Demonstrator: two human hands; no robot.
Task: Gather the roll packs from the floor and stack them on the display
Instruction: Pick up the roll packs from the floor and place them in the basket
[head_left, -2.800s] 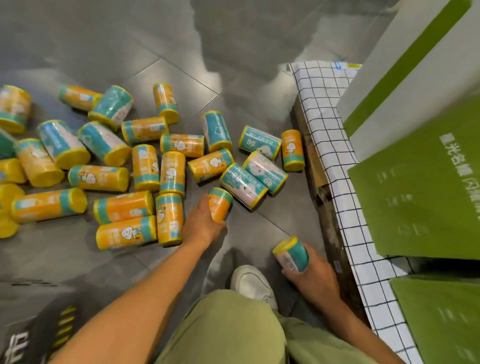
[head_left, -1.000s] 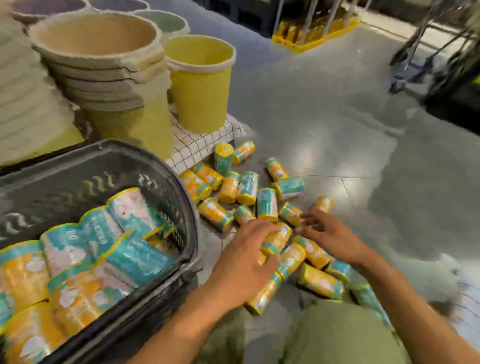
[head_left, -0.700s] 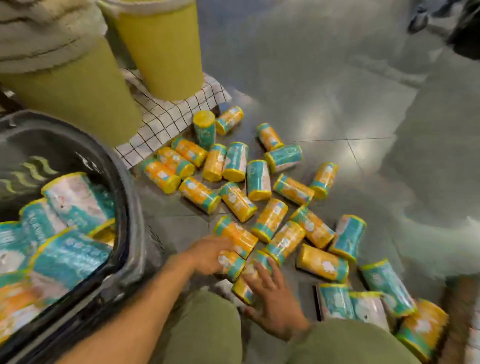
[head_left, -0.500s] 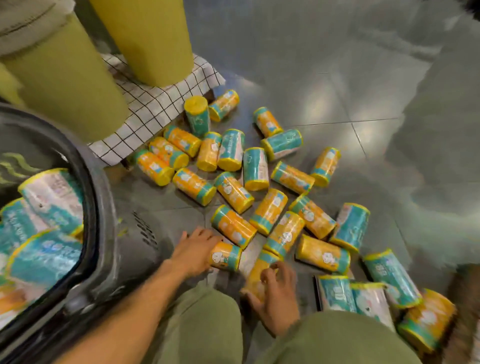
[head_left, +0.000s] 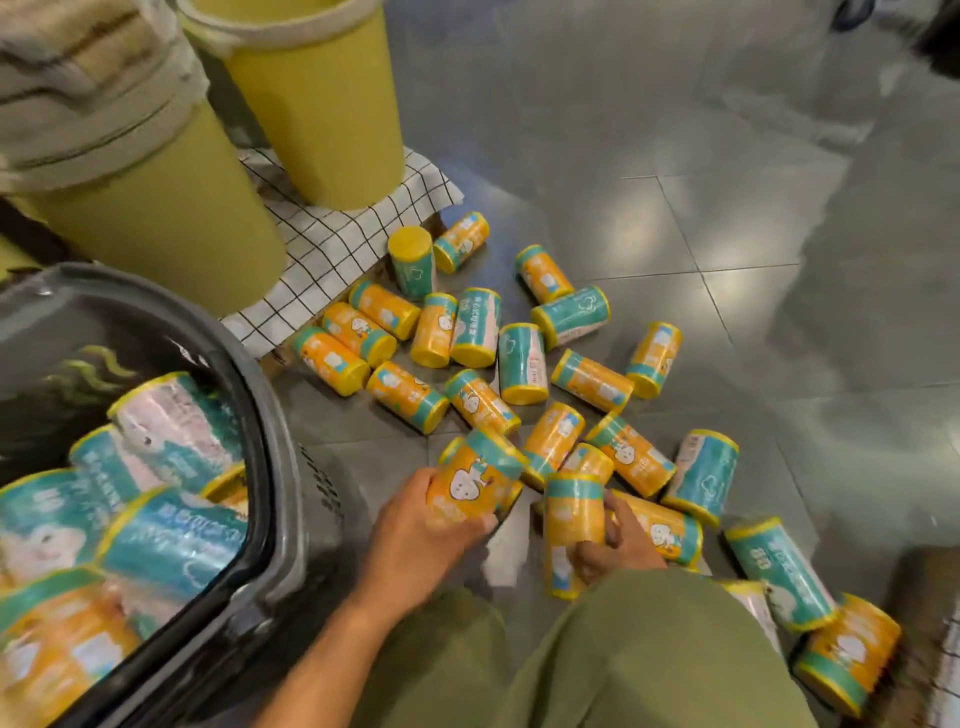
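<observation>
While open floor is spreading upper right, the left hand is gripping an orange pack near the basket rim, the right hand an upright pack.

We see white print on the teal roll packs lying toward twelve o'clock and on those in the basket at eight o'clock, yet we cannot read one character: too blurred.

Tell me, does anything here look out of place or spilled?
Yes. Many roll packs lie scattered on their sides across the floor beside the checked cloth; only one teal pack stands upright.
</observation>
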